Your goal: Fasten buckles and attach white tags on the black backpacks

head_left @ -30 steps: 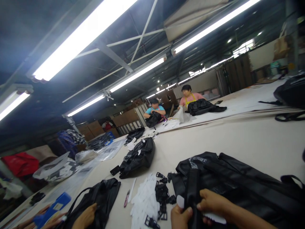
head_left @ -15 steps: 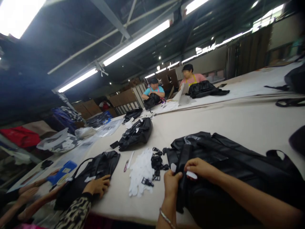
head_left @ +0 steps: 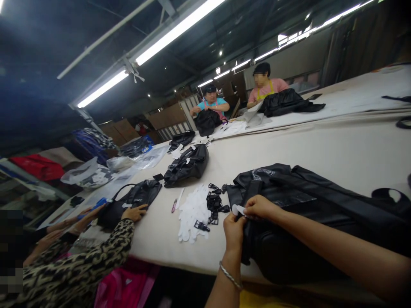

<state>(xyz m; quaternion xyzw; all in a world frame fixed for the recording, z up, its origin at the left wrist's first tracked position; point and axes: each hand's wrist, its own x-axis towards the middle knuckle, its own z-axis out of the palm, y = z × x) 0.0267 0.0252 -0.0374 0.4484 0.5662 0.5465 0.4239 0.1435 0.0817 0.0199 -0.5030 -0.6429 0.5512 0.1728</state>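
Observation:
A large black bag lies on the table before me, its near side under my hands. My left hand is closed at the bag's black strap, thumb up, with a rounded white piece standing out above the fingers. My right hand pinches a second white end close beside it. Whether both ends belong to one strip is hidden by my fingers. Left of my hands lie a heap of white pieces and a pile of black buckles.
A co-worker's hand in a patterned sleeve rests on another black bag at left. More bags lie farther back. A pink-handled tool is beside the white heap. Two people work across the table.
My right hand has moved left and up, bringing its white end beside the one at my left hand. The view has shifted, and the co-worker's patterned sleeve shows more.

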